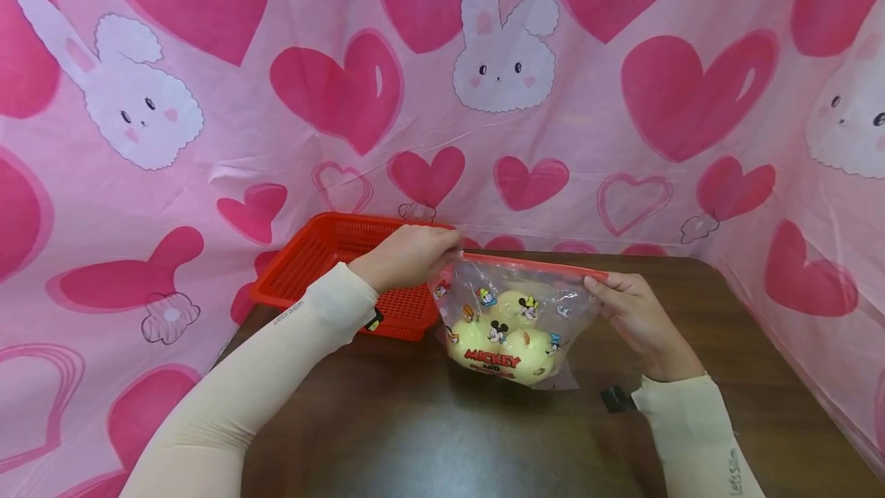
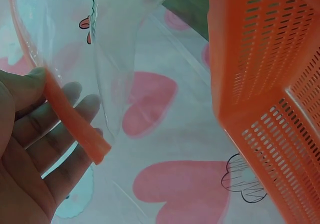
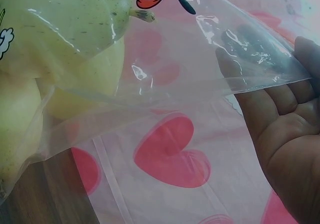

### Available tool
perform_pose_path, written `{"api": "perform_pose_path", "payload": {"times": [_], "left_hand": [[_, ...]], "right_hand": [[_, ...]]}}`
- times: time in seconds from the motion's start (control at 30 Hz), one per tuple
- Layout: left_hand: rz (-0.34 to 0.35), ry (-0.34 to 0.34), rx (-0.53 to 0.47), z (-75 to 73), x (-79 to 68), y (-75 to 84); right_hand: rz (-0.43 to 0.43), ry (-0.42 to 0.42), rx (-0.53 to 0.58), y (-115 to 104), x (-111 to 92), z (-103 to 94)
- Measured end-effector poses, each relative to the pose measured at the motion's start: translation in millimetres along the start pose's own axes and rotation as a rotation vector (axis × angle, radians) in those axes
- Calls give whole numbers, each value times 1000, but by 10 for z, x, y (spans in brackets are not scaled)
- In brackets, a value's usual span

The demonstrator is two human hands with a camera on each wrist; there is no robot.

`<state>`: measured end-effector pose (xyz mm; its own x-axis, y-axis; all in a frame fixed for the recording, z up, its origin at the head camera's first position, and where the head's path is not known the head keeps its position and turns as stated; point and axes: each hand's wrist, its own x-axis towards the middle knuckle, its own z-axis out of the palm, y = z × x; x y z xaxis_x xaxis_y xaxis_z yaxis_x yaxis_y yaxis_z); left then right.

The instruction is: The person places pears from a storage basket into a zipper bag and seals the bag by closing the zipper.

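Note:
A clear zip bag (image 1: 489, 360) printed with cartoon characters is held up by its red top strip (image 1: 525, 261) over the table. Inside it bunch several pale yellow-green pears (image 3: 85, 19), speckled, one stem showing in the right wrist view. My left hand (image 1: 408, 256) pinches the left end of the strip; in the left wrist view the thumb lies on the strip and the fingers are behind it. At the other end, my right hand (image 1: 638, 320) grips the bag's top corner between thumb and fingers, some seen through the plastic.
Behind my left hand stands a red perforated basket (image 1: 290, 263) on the brown wooden table (image 1: 415, 436). A pink cloth (image 1: 594, 121) with hearts and rabbits hangs around the back and sides. A small black object (image 1: 615, 400) shows at the right wrist.

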<state>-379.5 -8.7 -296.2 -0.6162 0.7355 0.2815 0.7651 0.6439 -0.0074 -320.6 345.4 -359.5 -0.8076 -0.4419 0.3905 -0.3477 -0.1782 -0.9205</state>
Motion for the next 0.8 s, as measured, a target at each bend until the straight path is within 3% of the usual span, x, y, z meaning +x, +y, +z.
{"api": "perform_pose_path", "payload": {"times": [0.8], "left_hand": [[-30,5,-36,-11,-92,-77]], "right_hand": [[-12,-19,34,17,4,-4]]}}
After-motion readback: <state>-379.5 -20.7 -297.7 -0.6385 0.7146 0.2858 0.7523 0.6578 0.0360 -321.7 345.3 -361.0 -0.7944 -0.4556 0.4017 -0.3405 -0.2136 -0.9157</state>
